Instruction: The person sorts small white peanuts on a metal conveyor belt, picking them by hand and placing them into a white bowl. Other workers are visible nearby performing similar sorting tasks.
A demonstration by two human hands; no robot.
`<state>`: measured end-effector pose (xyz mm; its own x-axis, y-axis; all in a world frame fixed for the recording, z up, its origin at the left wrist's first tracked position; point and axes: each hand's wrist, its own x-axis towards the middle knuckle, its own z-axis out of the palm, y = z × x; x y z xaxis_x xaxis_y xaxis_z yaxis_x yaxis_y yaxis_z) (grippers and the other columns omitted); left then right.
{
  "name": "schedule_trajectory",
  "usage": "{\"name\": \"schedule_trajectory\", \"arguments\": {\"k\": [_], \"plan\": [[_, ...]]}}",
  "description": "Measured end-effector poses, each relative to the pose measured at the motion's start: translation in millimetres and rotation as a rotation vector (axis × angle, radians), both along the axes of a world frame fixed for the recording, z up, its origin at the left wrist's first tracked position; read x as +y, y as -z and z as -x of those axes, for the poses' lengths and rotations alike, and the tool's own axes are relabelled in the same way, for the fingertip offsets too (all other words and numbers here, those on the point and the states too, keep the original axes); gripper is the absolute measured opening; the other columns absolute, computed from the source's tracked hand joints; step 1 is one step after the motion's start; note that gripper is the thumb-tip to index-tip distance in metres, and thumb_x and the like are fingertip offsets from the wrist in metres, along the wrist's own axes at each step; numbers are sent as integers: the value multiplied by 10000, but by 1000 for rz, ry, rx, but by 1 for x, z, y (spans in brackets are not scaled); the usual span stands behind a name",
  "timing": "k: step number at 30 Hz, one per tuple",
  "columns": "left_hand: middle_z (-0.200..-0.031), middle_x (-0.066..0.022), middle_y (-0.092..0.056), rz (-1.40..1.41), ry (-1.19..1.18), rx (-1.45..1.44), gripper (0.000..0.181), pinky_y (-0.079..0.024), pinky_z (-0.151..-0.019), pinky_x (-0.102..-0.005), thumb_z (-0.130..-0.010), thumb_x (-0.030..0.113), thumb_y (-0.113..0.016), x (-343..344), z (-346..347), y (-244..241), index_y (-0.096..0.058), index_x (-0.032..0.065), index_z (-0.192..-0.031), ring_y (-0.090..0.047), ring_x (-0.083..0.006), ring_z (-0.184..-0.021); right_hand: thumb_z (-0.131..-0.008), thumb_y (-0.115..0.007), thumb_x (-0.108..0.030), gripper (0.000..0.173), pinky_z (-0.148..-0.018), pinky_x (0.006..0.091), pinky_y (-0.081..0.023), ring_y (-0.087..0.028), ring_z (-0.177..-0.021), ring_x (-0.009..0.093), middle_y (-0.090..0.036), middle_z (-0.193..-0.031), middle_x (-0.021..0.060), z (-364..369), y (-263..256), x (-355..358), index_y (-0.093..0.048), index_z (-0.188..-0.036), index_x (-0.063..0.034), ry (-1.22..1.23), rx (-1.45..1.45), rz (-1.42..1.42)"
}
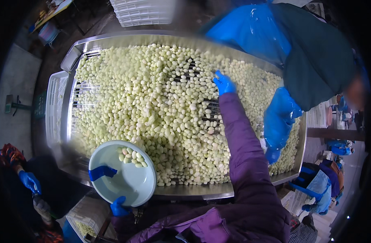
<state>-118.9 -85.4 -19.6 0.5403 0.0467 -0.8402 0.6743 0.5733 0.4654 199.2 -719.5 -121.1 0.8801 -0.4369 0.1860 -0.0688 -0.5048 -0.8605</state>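
Pale green, oval peeled fruits or bulbs, their exact kind not plain, lie heaped over a stainless steel slatted table. My left hand, in a blue glove, grips the near rim of a light green plastic basin. Several of the pale pieces rest inside the basin, and a strip of blue tape crosses its left rim. My right hand, also blue-gloved, reaches far over the pile towards the table's far side. Its fingers are apart at the surface of the pieces, and nothing is seen held in them.
At the upper right a co-worker in a blue plastic apron and sleeves leans over the table. Another person's gloved hands are at the lower left. White plastic crates stand left, a crate stack beyond, and a filled crate below.
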Motion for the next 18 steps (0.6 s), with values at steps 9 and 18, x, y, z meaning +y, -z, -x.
{"name": "schedule_trajectory", "arguments": {"k": [9,18], "plan": [[-1139,-220,-582,-110,24,-38,576,-479,-925,-501,-696,93,-555,-17,-10,-25,-470,-61,-1244,-582,-395,-1043,-858,-617,-300,249,-765,412,-510,-638,-944,322,-672,-1016,111,-26,-25,1,-605,-992,-90,-108,630,541],[-1199,-236,-539,-68,0,-22,660,-466,-926,-523,-703,117,-552,-8,-5,-18,-388,-52,-1319,-564,-411,-1063,-905,-580,-260,263,-448,345,-448,-625,-597,183,-660,-856,96,-25,-19,30,-580,-1058,-47,156,555,-588]]}}
